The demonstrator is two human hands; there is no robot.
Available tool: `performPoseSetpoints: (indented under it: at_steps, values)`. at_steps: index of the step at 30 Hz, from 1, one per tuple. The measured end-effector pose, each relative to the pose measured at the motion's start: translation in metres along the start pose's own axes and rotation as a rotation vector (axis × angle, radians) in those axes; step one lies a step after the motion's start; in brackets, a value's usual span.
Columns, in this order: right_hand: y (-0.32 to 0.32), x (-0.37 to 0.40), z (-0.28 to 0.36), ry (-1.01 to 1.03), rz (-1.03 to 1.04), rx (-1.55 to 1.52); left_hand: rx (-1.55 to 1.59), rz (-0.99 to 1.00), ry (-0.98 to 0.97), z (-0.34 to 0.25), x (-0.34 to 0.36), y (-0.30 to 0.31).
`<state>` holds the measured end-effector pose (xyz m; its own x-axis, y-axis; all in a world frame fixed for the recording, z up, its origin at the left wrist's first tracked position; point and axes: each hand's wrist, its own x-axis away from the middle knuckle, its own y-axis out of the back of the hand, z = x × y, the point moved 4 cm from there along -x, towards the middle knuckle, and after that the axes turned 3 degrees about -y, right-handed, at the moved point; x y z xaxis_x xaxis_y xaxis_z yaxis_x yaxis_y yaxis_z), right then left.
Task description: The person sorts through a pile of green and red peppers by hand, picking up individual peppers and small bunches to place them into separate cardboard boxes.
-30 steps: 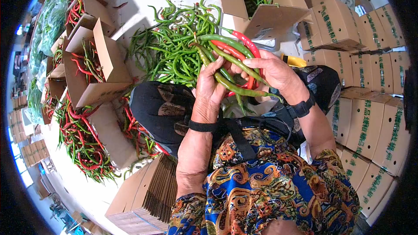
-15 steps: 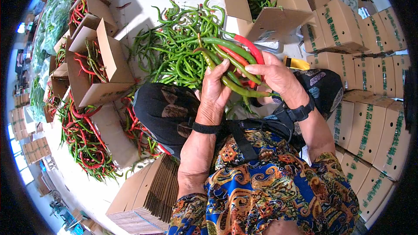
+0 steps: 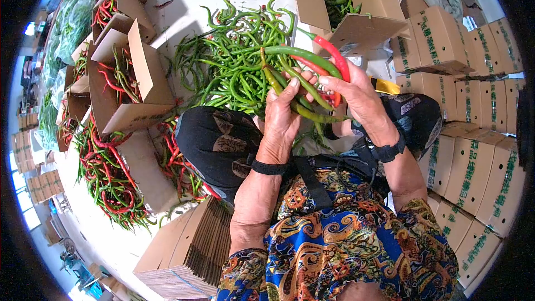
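My left hand is closed on several long green chili peppers, its thumb pressed on top of them. My right hand grips more peppers, among them a red chili pepper and a long green one that curves across above the thumb. Both hands are close together in front of my knees, and the peppers overlap between them. Which hand holds some of the middle peppers is hard to make out. Just beyond my hands, a heap of green chili peppers lies on the floor.
An open carton with green peppers stands beyond my right hand. To the left are open cartons with red and green peppers, and a mixed pepper pile. Flattened cardboard is stacked at lower left; closed boxes line the right.
My hands have drawn slightly apart. The red pepper and the long green pepper in my right hand have shifted to the right, away from those in my left hand.
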<state>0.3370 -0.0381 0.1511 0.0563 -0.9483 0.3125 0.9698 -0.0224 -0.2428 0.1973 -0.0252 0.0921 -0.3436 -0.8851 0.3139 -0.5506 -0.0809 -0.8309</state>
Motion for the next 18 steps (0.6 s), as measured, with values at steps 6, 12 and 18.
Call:
performPoseSetpoints:
  at_steps: [6,12,18]
  values:
    - [-0.002,0.003,0.014,0.079,-0.057,0.148,0.013,0.076,-0.006,0.001,-0.002,-0.004]
    - [-0.037,0.005,-0.009,0.455,-0.125,1.245,-0.076,0.000,-0.109,0.004,0.002,-0.024]
    - [-0.080,0.023,0.024,0.581,-0.037,1.268,-0.011,-0.202,-0.139,-0.032,0.002,-0.015]
